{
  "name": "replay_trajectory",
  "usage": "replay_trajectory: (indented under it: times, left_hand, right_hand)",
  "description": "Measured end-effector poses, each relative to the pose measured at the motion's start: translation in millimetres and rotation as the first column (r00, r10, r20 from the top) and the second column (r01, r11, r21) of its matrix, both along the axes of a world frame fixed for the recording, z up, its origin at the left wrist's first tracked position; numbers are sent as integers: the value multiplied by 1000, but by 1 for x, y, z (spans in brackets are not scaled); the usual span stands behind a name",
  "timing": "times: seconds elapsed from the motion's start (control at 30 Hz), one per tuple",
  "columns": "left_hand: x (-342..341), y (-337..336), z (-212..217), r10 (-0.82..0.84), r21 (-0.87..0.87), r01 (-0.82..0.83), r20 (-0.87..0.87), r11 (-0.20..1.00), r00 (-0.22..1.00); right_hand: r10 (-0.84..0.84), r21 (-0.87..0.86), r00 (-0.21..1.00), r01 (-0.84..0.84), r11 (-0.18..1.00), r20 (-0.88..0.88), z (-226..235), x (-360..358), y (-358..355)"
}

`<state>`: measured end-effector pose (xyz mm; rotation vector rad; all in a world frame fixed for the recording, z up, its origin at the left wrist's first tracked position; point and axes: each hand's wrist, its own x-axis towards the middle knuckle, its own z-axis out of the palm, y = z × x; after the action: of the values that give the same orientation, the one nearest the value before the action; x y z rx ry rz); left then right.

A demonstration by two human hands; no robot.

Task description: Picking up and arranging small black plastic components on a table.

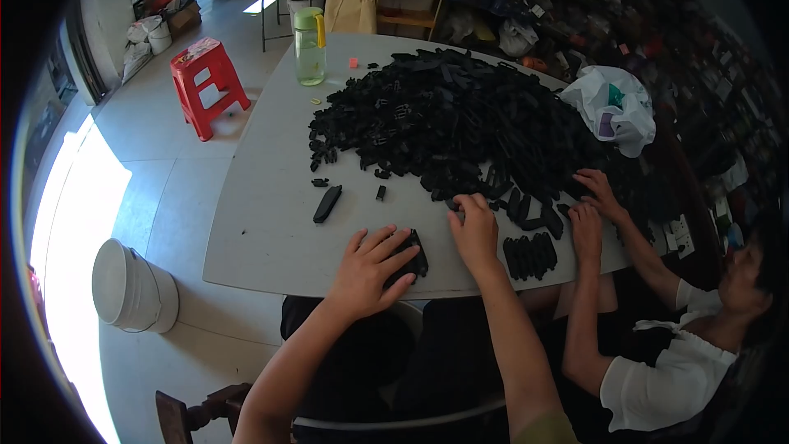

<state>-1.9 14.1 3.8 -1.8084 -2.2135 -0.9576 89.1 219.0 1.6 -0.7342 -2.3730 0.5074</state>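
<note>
A big heap of black plastic parts covers the middle and far side of the pale table. My left hand lies with fingers spread over a small row of long black parts by the near edge, partly hiding them. To its right, my right hand reaches the heap's near edge, thumb and fingers bent around a black plastic part, mostly covered by the fingertips. A single long black part lies apart on the left, with a few small black clips near the heap.
At my right a person in white handles parts with both hands, beside another row of black parts. A green bottle and a white plastic bag stand on the table. A red stool and white bucket are left.
</note>
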Motion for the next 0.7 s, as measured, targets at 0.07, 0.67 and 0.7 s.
replay_trajectory:
  times: [0.07, 0.67, 0.7]
  left_hand:
    - [2, 1, 0, -62, -40, 63, 35, 997, 997]
    - [-1, 7, -1, -132, -25, 132, -23, 991, 991]
    - [-1, 7, -2, -134, -24, 134, -21, 991, 991]
  right_hand:
    - [-39, 225, 988, 4, 974, 152, -4, -9, 9]
    - [326, 385, 882, -448, 807, 341, 30, 5, -29]
    - [285, 449, 860, -473, 758, 424, 32, 4, -32]
